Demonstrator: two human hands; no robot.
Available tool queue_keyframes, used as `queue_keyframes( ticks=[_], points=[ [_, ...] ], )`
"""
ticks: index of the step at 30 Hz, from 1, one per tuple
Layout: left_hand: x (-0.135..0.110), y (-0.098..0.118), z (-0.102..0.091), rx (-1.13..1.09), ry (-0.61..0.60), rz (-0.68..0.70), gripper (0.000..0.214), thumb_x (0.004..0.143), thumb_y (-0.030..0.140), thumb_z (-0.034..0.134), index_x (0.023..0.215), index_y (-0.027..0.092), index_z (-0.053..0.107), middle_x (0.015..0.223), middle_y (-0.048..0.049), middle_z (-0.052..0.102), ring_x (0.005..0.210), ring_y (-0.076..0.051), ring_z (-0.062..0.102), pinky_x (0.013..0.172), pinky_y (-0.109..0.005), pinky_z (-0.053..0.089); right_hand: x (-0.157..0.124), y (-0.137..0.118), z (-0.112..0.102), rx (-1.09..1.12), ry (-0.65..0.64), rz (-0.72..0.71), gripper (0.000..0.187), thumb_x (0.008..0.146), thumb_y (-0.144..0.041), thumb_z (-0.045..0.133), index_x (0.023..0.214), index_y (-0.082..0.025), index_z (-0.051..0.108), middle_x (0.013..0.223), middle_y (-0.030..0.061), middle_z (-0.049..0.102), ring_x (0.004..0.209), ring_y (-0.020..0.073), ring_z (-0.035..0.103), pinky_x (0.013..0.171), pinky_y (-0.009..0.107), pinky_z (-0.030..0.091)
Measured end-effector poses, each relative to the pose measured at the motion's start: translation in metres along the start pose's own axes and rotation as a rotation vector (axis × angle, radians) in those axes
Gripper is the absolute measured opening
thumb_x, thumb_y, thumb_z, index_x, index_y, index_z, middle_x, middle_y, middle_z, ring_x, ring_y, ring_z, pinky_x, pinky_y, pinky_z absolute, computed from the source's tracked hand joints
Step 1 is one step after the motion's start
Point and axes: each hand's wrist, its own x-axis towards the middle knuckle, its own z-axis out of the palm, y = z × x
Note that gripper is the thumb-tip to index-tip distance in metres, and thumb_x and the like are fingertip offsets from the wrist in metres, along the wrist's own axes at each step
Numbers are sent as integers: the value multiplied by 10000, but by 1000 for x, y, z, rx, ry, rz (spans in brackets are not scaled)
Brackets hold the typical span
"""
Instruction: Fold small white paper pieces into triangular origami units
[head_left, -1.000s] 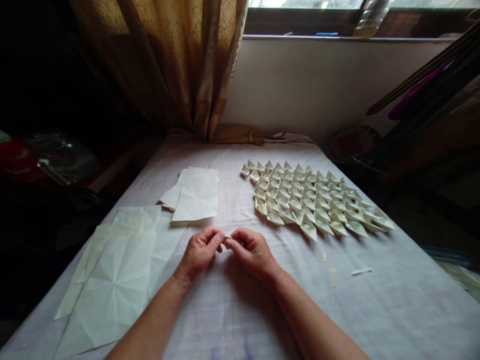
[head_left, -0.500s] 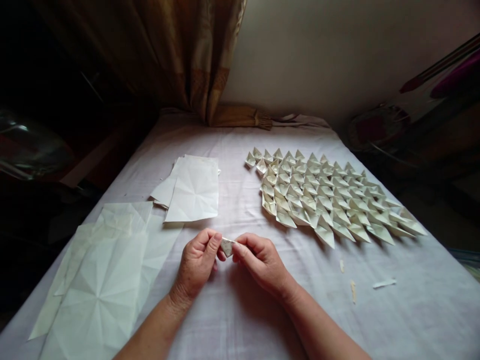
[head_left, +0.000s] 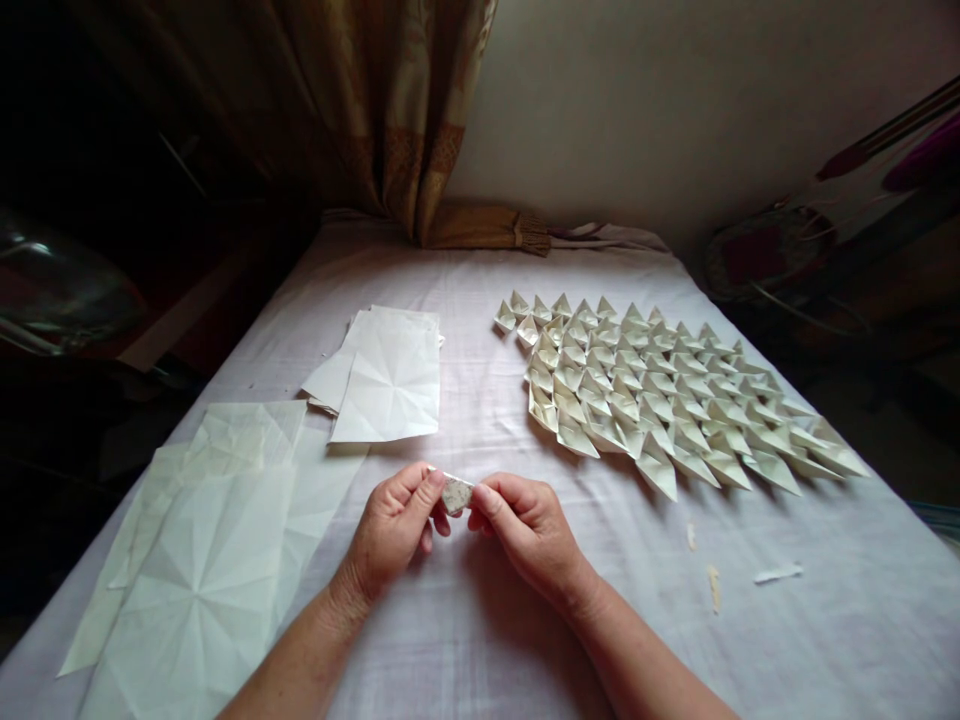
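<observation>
Between my two hands is a small folded piece of paper [head_left: 457, 494], greyish with a pale top edge, held just above the cloth. My left hand [head_left: 401, 515] pinches its left end between thumb and fingers. The right end is pinched by my right hand [head_left: 526, 525]. Fingertips hide both ends of the paper. To the right, rows of folded paper boats [head_left: 660, 400] stand close together with their points up. Left of my hands lie creased white paper sheets [head_left: 202, 590], loosely overlapped.
A smaller stack of creased sheets [head_left: 390, 375] lies ahead of my left hand. Small paper scraps [head_left: 778, 575] are at the right. Everything rests on a pale bedsheet [head_left: 465, 280], with a gold curtain [head_left: 420, 130] hanging at the far edge.
My hands have drawn slightly apart, and more of the folded paper shows between them. Both still pinch it. The view has shifted a little.
</observation>
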Motion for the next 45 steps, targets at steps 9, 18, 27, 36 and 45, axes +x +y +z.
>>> queue_keyframes(
  ticks=[9, 18, 27, 36, 45],
  points=[
    [-2, -3, -1, 18, 59, 47, 439, 906, 522, 475, 657, 168, 550, 513, 23, 556, 401, -69, 456, 403, -173, 370, -2, -4, -1, -24, -110, 16, 360, 924, -363, 511, 648, -178, 650, 620, 11, 670, 551, 105, 572, 547, 207, 426],
    [-3, -4, 1, 41, -50, -28, 362, 837, 514, 577, 790, 155, 585, 629, 6, 582, 502, -93, 519, 378, -158, 382, -2, -1, 1, 39, -26, 31, 336, 909, -339, 511, 640, -170, 623, 588, 6, 646, 532, 100, 559, 536, 199, 428],
    [-4, -7, 1, 38, -79, -19, 348, 843, 502, 584, 823, 155, 610, 565, 37, 543, 445, -70, 483, 376, -146, 357, -3, 3, 3, 10, 76, -37, 256, 880, -287, 559, 657, -172, 613, 578, -8, 620, 515, 93, 529, 509, 190, 416],
    [-5, -7, 10, 65, 108, 9, 379, 826, 482, 599, 1011, 158, 661, 799, -60, 708, 599, -148, 648, 374, -166, 414, -7, 4, 5, -167, 144, -212, 147, 896, -238, 572, 842, -175, 693, 741, 30, 717, 624, 121, 629, 606, 216, 473],
    [-8, -8, 5, 237, 58, 138, 387, 886, 436, 554, 1142, 169, 665, 704, -21, 707, 606, -152, 665, 508, -199, 498, -6, 5, 6, -85, 80, -76, 152, 877, -298, 596, 874, -166, 672, 692, 13, 671, 565, 107, 567, 550, 208, 445]
  ],
)
